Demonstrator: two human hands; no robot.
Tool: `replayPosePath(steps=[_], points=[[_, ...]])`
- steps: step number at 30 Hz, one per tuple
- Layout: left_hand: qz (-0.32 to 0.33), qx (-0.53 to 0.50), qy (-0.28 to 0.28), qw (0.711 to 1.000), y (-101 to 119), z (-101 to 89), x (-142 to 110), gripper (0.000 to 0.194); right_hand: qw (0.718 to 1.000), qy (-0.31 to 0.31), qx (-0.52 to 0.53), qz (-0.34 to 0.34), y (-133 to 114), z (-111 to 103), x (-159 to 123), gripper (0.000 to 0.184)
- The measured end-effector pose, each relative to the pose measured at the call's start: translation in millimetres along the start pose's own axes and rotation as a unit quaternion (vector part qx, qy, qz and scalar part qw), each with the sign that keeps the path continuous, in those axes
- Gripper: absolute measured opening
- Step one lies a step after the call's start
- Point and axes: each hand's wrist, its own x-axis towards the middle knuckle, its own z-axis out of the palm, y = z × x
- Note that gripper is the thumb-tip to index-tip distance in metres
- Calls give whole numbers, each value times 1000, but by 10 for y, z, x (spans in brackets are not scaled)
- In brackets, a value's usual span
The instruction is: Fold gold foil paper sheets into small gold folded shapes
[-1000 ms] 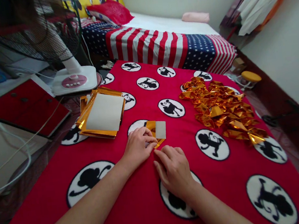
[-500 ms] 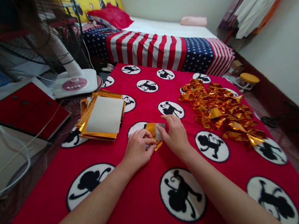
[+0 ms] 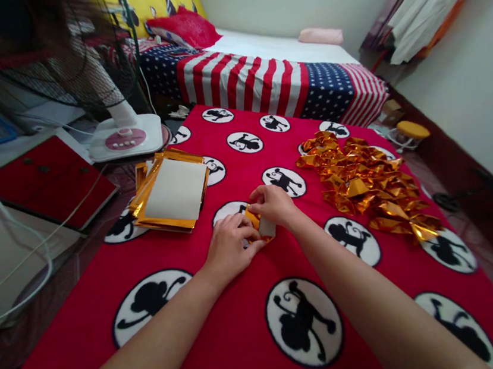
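A small piece of gold foil paper (image 3: 264, 229) with a white back lies on the red cartoon-print blanket (image 3: 228, 324). My left hand (image 3: 230, 249) presses its near left part with curled fingers. My right hand (image 3: 272, 205) covers its far edge, fingers pinched on the paper. A stack of gold foil sheets (image 3: 171, 192), white side up, rests to the left. A heap of folded gold foil pieces (image 3: 363, 185) sits to the right.
A white fan base (image 3: 126, 136) with its mesh head stands at the far left, cables trailing beside it. A red flat box (image 3: 46, 182) lies left of the blanket. A bed with a flag-pattern cover (image 3: 269, 80) is behind. A yellow-lidded jar (image 3: 408, 131) stands at the right.
My right hand moved from the near side of the paper up over its far edge and folded the white flap inward. My left hand stayed holding the paper down.
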Motion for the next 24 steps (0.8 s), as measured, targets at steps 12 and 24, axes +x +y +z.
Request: replayPosePath(steps=[12,24], points=[[-28,43,-8,999,-22,-163,10,19,991,-5,62,118,454,-153,-609,12],[-116,141,-98,978,280,-217,-8,11,979,-66,136,140,420,-63,-1226,10]])
